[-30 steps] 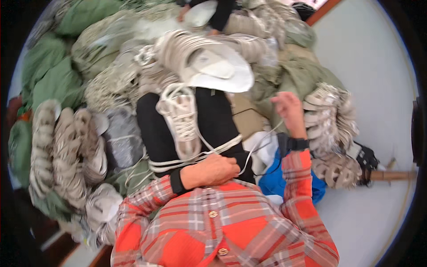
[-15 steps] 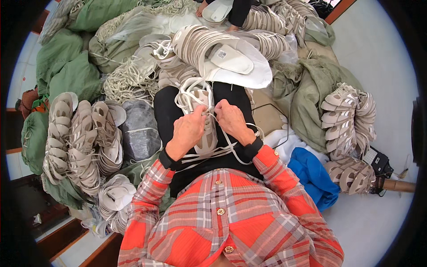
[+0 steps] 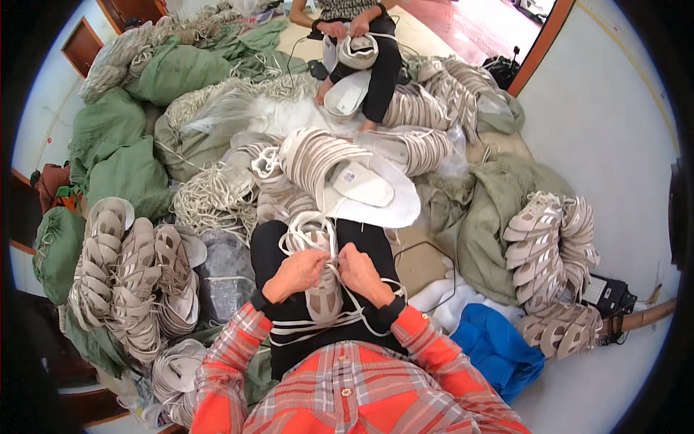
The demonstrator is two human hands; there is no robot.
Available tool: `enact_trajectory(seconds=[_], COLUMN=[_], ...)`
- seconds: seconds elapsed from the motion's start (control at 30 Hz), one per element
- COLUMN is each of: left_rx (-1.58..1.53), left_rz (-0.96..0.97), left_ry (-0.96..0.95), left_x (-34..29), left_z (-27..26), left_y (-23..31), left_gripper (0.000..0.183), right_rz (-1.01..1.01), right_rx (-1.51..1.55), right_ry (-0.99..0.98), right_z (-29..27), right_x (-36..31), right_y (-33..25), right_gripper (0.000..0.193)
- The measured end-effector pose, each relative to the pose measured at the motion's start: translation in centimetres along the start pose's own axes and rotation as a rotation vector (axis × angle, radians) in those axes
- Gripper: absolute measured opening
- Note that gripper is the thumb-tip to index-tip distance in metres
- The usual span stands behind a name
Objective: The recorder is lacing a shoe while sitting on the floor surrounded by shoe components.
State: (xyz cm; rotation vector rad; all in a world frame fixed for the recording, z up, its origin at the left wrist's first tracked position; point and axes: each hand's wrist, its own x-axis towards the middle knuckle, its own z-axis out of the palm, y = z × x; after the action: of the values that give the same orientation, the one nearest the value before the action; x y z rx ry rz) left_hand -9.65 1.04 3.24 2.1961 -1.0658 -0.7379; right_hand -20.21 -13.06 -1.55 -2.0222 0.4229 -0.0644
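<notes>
A beige and white sneaker upper lies across my lap, its toe toward me and its opening away from me. My left hand is closed in a pinch at the lacing, with fingertips at the white shoelace. Just beside it my right hand pinches the lace on the other edge of the upper. Loose lengths of the shoelace trail over my thighs below the hands. Beyond my knees leans a nested stack of similar uppers, with a white sole-shaped piece on it.
Bundled uppers stand at my left, more at my right. A tangled lace heap and green sacks lie ahead left. A blue cloth is near my right arm. Opposite, a person's hands hold an upper.
My view has tilted up, bringing the person opposite further into sight. Both my hands stay at the lacing, still pinching the lace, with the upper on my lap.
</notes>
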Motion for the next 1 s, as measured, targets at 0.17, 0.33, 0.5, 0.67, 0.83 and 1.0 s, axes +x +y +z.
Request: enact_trajectory(seconds=[0.17, 0.33, 0.5, 0.67, 0.83, 1.0], left_rx=[0.031, 0.106, 0.666, -0.244, -1.742, -2.233], left_rz=[0.007, 0.057, 0.184, -0.159, -0.159, 0.583], left_ry=[-0.292, -0.29, 0.077, -0.145, -0.234, 0.484], left_x=[3.2, 5.6, 3.2, 0.0, -3.9, -10.6], left_z=[-0.9, -1.9, -2.9, -5.4, -2.8, -13.4], left_y=[-1.1, -0.1, 1.4, -0.3, -2.8, -7.8], left_gripper=[0.018, 0.014, 0.013, 0.011, 0.009, 0.016], right_rz=[0.039, -0.045, -0.356, -0.368, -0.413, -0.625], right_rx=[-0.057, 0.16, -0.289, -0.648, -0.604, -0.127], right_ry=[0.04, 0.02, 0.188, 0.138, -0.21, -0.559], right_z=[1.3, -0.3, -2.2, -0.8, -5.0, -8.9], right_x=[0.3, 1.8, -0.1, -0.7, -0.7, 0.0], right_y=[0.2, 1.2, -2.1, -2.8, -3.7, -7.1], right_gripper=[0.008, 0.009, 0.009, 0.014, 0.012, 0.013])
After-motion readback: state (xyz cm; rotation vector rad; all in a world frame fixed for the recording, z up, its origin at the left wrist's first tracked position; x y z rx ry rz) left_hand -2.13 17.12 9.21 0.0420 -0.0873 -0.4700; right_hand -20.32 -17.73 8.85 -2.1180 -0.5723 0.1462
